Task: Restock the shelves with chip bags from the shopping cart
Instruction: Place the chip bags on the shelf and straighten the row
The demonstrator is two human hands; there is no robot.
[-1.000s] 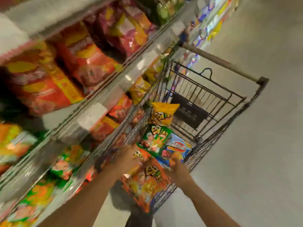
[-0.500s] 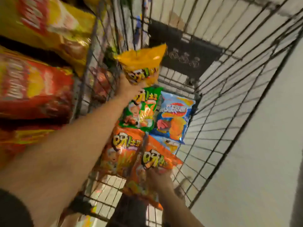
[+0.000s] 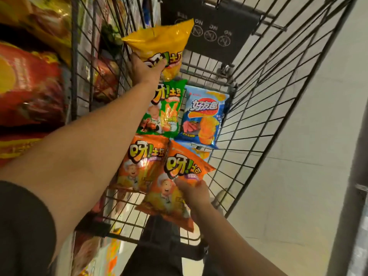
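The right hand [image 3: 196, 193], near at 6 o'clock, pinches an orange chip bag [image 3: 171, 188] at its edge; better to lift it straight up, clear of the shopping cart [image 3: 258, 108] wires. Farther, at 12 o'clock, the left hand [image 3: 144, 69] has fingers curled tight around the yellow chip bag [image 3: 161, 44], lifted above the green bag [image 3: 165, 110].

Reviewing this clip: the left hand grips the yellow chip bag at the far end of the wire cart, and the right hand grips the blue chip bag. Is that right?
Not quite. In the head view the right hand grips an orange foil chip bag at the near end, not the blue chip bag, which lies untouched. The left hand does grip the yellow chip bag at the far end of the black wire cart.
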